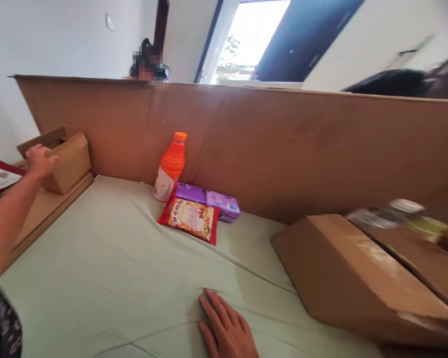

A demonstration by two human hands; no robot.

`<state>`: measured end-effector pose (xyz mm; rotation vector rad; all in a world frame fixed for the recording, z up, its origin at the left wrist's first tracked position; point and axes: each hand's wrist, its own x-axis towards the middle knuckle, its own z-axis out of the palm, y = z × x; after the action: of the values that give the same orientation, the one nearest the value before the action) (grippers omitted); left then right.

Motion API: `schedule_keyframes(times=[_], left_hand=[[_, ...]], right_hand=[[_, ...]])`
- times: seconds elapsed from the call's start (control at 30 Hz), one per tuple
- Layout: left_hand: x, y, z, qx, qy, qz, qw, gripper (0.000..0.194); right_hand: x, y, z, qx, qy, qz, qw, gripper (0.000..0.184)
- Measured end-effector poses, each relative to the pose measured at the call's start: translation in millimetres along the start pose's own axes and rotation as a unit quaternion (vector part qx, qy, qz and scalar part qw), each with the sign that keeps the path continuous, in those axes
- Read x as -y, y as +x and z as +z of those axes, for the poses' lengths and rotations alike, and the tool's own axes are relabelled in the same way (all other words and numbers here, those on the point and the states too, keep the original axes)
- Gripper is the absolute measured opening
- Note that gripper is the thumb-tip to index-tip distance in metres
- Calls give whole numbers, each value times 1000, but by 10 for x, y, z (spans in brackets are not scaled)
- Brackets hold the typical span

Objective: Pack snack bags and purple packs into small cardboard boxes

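At the far left, my left hand (pixel 41 160) has its fingers hooked over the near rim of a small open-topped cardboard box (pixel 71 161). That box rests on a flat piece of cardboard (pixel 57 198); its contents are hidden. My right hand (pixel 229 325) lies on the pale green cloth (pixel 108 278) with fingers stretched out, holding nothing. Beyond it are a red-and-cream snack packet (pixel 190 218) and a purple tissue-like pack (pixel 222 203) lying partly behind it. An orange drink bottle (pixel 170 169) with an orange cap stands beside them.
A larger cardboard box (pixel 332 268) sits at the right, with blurred clear containers (pixel 405 209) on top. A tall cardboard panel (pixel 246 144) runs along the back. A red-edged printed packet (pixel 2 176) lies at far left. A person (pixel 147 64) is behind the panel.
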<state>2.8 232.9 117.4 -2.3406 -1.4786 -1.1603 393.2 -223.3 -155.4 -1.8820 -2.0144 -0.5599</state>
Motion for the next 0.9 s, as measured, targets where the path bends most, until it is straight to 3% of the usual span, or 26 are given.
schedule_keyframes(times=[0.1,0.23,0.33,0.43,0.53,0.67,0.8,0.9], left_hand=[[-254,-319,-53,25,-27,-8,999,46],[-744,-1087,-325,162,-122,69,977,34],[-1211,-1645,-482,242,-194,231,922,16],[-1664,-1995,-514,262,-201,342,880,22],[-1998,-2142,-495,270,-216,363,865,24],[-2223,-2189,-499,240,-206,317,894,20],[-2279,-2196,-560,179,-112,335,918,14],[-2272,-2204,-608,147,-28,373,916,16]], right_hand=[[12,223,-212,78,81,64,992,36],[-379,732,-321,88,148,134,976,35],[-812,1252,-274,79,126,219,964,41],[-1124,1829,-210,77,103,232,964,48],[-1226,2324,-165,94,89,208,970,55],[-1146,2679,-126,143,83,172,971,52],[-1130,2645,-234,181,99,155,966,21],[-1267,2449,-539,154,94,175,968,12]])
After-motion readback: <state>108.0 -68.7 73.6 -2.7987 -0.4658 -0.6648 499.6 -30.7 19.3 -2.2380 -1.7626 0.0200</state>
